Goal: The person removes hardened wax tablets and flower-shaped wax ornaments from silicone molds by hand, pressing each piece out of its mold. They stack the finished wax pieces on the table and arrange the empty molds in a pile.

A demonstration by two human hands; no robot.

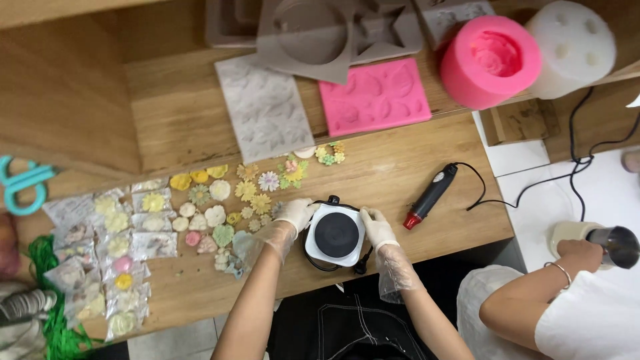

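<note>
Two gloved hands, left hand (297, 213) and right hand (377, 227), grip the sides of one small white hot plate (335, 235) with a round black top, sitting close to the near edge of the wooden table (427, 153). Clear little packets (107, 260) of pale flowers lie in rows at the left, loose flowers (230, 197) sit beside them, and bare wood stays open to the right around one black and red heat tool (430, 195). Far back lie one grey mat (263, 107), one flat pink mold (373, 97), one round pink mold (490, 60) and one white one (573, 47); another person's hand (580, 253) holds a metal cup (617, 245).
</note>
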